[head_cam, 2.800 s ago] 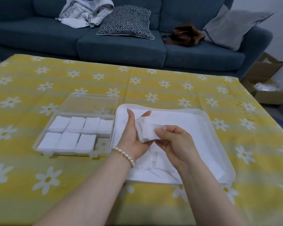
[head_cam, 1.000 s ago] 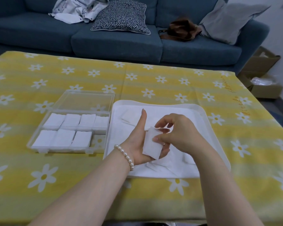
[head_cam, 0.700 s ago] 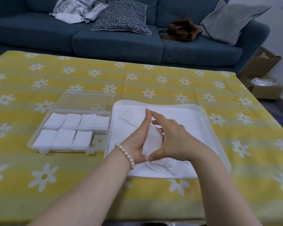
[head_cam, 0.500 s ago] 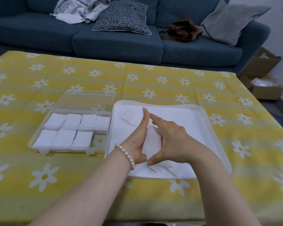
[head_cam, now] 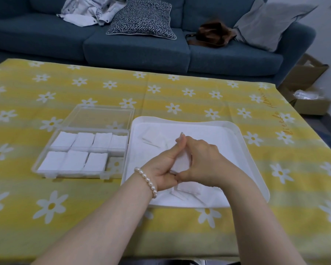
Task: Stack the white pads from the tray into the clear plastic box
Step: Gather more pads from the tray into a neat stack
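Over the white tray (head_cam: 243, 142), my left hand (head_cam: 164, 165) and my right hand (head_cam: 204, 161) close together around a small stack of white pads (head_cam: 181, 163), gripping it from both sides. Loose white pads (head_cam: 151, 136) lie at the tray's far left, and more loose pads (head_cam: 187, 189) lie under my wrists near its front edge. The clear plastic box (head_cam: 80, 150) sits left of the tray with its lid open flat behind it. Pads fill all of its compartments but the front right one (head_cam: 116, 164), which shows the tablecloth.
A yellow tablecloth with white daisies (head_cam: 180, 96) covers the table. A blue sofa (head_cam: 134, 48) with cushions, clothing and a brown bag stands behind it. Cardboard boxes (head_cam: 311, 96) sit on the floor at the right.
My right hand has laid a pad onto the stack in my left palm. Both hands have closed round the stack and squeezed it together above the tray.
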The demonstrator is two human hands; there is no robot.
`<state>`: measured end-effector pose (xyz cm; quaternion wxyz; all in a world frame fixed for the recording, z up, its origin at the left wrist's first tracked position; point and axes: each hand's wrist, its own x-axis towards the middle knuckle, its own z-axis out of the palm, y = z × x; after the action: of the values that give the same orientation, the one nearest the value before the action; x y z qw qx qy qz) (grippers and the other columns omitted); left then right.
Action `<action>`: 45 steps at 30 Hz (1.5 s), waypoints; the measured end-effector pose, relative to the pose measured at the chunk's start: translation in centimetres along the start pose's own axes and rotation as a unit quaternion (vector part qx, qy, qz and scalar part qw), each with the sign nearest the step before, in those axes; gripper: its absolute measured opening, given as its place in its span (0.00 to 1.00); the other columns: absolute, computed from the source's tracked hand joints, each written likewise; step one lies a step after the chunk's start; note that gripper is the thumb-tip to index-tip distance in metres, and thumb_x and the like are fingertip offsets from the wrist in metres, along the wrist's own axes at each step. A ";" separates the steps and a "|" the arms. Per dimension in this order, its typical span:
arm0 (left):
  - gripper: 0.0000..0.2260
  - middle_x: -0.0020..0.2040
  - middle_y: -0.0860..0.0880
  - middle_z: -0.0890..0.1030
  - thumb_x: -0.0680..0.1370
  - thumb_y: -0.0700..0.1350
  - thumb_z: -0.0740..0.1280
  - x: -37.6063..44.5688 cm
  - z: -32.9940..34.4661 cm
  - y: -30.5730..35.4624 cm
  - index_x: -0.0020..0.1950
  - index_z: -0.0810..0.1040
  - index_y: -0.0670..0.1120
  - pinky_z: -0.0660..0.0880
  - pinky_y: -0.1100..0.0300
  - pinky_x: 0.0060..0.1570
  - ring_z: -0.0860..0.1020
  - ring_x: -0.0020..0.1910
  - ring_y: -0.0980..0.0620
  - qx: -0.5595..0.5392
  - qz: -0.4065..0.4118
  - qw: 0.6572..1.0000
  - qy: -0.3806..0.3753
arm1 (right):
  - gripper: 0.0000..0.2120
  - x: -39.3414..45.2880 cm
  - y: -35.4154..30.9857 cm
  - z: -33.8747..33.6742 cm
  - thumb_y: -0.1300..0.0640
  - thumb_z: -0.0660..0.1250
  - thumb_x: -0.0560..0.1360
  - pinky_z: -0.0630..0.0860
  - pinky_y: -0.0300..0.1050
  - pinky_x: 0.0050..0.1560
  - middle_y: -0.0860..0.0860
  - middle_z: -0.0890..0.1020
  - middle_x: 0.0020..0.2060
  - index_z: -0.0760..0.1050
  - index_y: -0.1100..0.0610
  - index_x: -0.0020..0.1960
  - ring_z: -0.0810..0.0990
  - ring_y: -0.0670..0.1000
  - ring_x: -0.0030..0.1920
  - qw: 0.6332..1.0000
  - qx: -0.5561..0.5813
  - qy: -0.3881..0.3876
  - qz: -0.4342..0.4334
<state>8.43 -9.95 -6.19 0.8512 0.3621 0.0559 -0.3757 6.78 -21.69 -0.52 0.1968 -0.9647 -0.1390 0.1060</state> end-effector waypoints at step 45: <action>0.19 0.35 0.44 0.75 0.61 0.29 0.54 -7.8 1.7 -0.1 0.48 0.72 0.42 0.70 0.62 0.30 0.71 0.29 0.51 -0.022 0.029 0.999 0.015 | 0.02 -2.4 -2.5 0.6 0.59 0.69 0.70 0.72 0.33 0.38 0.49 0.81 0.44 0.80 0.56 0.42 0.76 0.43 0.32 0.878 0.477 0.044 0.017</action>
<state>2.48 -6.40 -2.12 0.8685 0.3505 0.0662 -0.3441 3.81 -19.98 0.29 0.6373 -0.7598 -0.0468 0.1199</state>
